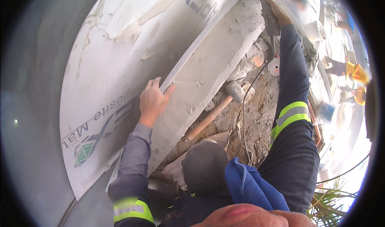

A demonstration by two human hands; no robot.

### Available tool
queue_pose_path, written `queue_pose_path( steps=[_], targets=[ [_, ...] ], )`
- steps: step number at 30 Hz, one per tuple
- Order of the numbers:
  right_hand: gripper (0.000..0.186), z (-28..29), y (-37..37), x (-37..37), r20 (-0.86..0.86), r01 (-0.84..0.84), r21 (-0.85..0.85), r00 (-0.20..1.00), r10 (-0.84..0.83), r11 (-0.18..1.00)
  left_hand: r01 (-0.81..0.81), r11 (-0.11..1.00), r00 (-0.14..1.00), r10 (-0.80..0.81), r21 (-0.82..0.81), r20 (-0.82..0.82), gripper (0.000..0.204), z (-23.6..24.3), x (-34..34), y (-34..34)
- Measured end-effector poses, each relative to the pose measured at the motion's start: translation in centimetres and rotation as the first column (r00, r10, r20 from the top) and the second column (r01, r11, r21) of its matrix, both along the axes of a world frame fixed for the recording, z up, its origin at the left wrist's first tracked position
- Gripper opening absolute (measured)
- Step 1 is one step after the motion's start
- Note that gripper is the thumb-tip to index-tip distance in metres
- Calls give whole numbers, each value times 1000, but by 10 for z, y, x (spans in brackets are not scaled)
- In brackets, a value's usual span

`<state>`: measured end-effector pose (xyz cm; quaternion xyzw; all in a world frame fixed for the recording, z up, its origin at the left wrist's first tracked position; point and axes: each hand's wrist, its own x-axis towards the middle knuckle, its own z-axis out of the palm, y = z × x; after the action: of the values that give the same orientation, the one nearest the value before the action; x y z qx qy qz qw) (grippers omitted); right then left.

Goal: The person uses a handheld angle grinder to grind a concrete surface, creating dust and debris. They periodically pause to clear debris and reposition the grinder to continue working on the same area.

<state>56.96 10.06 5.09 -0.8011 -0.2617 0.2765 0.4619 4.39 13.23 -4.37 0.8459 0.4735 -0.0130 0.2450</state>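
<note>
A long grey slab [208,66], rough and dusty, stands slanting from near my body to the far end. My left hand [153,100] grips its left edge, fingers over the rim and thumb on the near face. My right arm stretches far forward. At the slab's far end my right hand [278,11] is closed around a dusty, dark corded power tool [272,25]; its working end is hidden or too blurred to make out. The tool's cable [245,110] trails back over the rubble. A mallet [236,91] with a wooden handle lies right of the slab.
A large white printed sheet [108,78] leans along the left. Broken rubble [256,102] covers the ground between slab and right arm. A white disc [274,67] lies there. At right are a bucket [327,111], a plant [331,203] and several people farther off.
</note>
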Motion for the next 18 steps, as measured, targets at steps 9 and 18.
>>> queue_pose_path(
  steps=[9,18],
  targets=[
    [66,-54,-56,-104,-144,-137,-200,984,109,970,-76,978,962,21,193,274,81,-7,-7,-2],
    [50,-30,-122,-317,-209,-344,-150,928,310,927,5,914,788,-253,405,561,64,19,-188,-106]
  ],
)
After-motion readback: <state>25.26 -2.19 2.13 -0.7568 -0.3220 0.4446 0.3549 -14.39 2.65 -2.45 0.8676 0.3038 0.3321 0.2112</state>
